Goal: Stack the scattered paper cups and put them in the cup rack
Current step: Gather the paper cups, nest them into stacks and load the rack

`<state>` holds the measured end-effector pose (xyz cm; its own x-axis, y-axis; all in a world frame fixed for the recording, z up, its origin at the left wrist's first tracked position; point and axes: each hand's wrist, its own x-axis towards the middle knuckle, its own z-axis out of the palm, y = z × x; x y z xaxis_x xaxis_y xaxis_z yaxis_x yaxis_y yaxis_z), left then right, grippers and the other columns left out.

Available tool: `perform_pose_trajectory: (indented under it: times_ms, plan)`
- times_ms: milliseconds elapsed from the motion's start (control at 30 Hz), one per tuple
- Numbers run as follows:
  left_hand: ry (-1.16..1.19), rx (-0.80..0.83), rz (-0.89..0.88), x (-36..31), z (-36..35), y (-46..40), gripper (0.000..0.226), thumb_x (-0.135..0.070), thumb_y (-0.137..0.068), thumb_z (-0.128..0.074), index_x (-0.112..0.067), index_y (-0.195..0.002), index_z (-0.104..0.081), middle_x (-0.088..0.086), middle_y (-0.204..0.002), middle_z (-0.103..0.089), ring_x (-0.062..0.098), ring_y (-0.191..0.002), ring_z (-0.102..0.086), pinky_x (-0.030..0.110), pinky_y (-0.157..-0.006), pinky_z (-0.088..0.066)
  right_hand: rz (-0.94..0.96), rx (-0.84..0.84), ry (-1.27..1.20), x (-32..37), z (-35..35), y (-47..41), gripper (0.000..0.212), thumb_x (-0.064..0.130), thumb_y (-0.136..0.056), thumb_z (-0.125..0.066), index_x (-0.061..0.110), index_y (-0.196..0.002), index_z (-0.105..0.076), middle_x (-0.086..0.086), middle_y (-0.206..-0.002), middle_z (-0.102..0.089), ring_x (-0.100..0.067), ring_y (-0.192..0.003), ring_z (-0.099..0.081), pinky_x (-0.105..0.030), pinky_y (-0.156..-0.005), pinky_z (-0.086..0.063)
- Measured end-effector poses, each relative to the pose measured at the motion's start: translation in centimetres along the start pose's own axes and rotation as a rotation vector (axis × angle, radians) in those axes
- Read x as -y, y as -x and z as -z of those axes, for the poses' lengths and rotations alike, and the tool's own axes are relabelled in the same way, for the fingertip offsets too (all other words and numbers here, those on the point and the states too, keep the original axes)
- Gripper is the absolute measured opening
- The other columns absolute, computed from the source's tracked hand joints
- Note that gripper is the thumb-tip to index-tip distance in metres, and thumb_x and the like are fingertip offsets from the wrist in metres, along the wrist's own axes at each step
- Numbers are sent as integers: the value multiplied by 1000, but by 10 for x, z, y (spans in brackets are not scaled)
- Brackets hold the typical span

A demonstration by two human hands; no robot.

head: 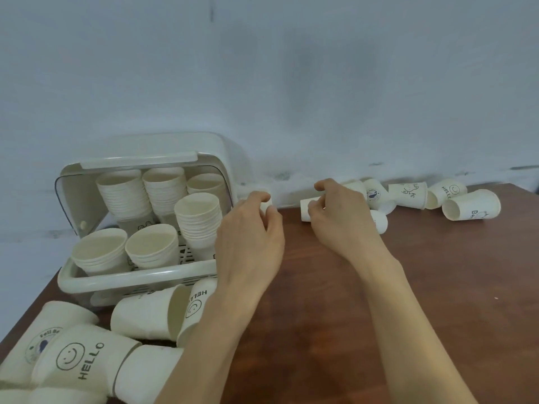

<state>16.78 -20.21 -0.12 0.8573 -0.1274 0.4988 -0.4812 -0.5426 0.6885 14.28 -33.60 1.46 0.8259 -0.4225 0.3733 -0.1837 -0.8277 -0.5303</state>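
1. White plastic cup rack [137, 277] with its clear hinged lid raised: far left of the brown wooden table [379, 287]. Holds several upright stacks of cream paper cups [201, 220].
2. Left hand [252, 225]: fingers curled round a small cream paper cup [266, 203], mostly hidden behind them, just right of the rack.
3. Right hand [339, 212]: fingers and thumb curled round a cream paper cup lying on its side [306, 209], open mouth facing left toward the left hand.
4. Governing relation: the two held cups lie near each other, apart, with a gap of bare table between. The right cup's long axis runs left to right, so nesting looks a matter of closing that gap.
5. Loose printed cups [408, 193]: on their sides, far right along the wall, nearer the right hand.
6. Further printed cups on their sides [81, 363]: near left, closer to the left arm.
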Motion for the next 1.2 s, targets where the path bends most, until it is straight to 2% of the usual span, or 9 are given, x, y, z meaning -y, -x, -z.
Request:
perform_pose_trajectory:
  times_ms: [133, 300, 500, 633, 767, 900, 1000, 1067, 1200]
  plan:
    - [-31, 34, -22, -4, -4, 6, 28, -27, -94, -47, -24, -116, -62, 0, -95, -68, 24, -84, -62, 39, -79, -48, -50, 18, -5, -15, 11, -6, 41, 15, -95, -44, 10, -135, -48, -9, -120, -61, -26, -119, -48, -31, -82, -37]
    - [-54, 57, -54, -14, -4, 12, 30, -27, -93, -46, -23, -120, -62, -3, -90, -66, 21, -83, -61, 39, -80, -49, -145, 36, 29, -38, 29, -9, 40, 17, -94, -43, 13, -133, -51, -10, -120, -61, -27, -116, -49, -37, -89, -45]
    - [-92, 124, -81, -23, -8, 17, 30, -30, -93, -47, -25, -118, -62, -9, -80, -60, 18, -79, -58, 40, -78, -49, -159, 77, 24, -52, 39, -3, 38, 13, -93, -44, 14, -130, -54, -12, -116, -62, -32, -112, -53, -46, -95, -45]
    - [-63, 174, -69, -26, -8, 18, 28, -31, -92, -49, -31, -117, -61, -12, -79, -60, 13, -78, -58, 38, -79, -49, -149, 88, 56, -60, 36, -6, 38, 13, -94, -44, 19, -130, -56, -8, -123, -61, -27, -114, -53, -39, -94, -44]
    - [-26, 182, -70, -27, -5, 18, 26, -32, -92, -50, -33, -115, -61, -12, -79, -60, 13, -76, -58, 39, -78, -49, -151, 109, 67, -65, 26, -7, 40, 10, -92, -43, 22, -127, -58, -7, -115, -63, -27, -110, -53, -34, -86, -47]
    - [-23, 203, -66, -25, -4, 18, 27, -33, -92, -49, -33, -117, -60, -13, -75, -60, 14, -78, -59, 40, -79, -50, -134, 173, 188, -73, 11, -10, 41, 2, -85, -42, 20, -118, -61, -6, -99, -58, -23, -99, -48, -31, -79, -40]
    - [-21, 214, -47, -20, -3, 16, 28, -33, -92, -49, -34, -117, -60, -14, -74, -60, 15, -80, -60, 40, -79, -50, -162, 185, 242, -81, -3, -15, 40, 1, -83, -42, 19, -115, -59, -6, -107, -55, -29, -104, -50, -32, -76, -41]
    - [-22, 219, -37, -18, -2, 14, 27, -33, -92, -49, -35, -117, -59, -14, -74, -60, 14, -80, -60, 40, -79, -50, -152, 191, 327, -87, -14, -18, 41, 1, -83, -43, 19, -119, -52, -9, -110, -53, -31, -102, -49, -35, -75, -43]
    - [-16, 219, -46, -17, -1, 13, 26, -33, -93, -50, -36, -117, -59, -14, -72, -60, 14, -79, -59, 40, -79, -51, -92, 211, 589, -100, -36, -26, 48, 7, -86, -46, 19, -132, -36, -13, -109, -54, -33, -99, -52, -37, -72, -37]
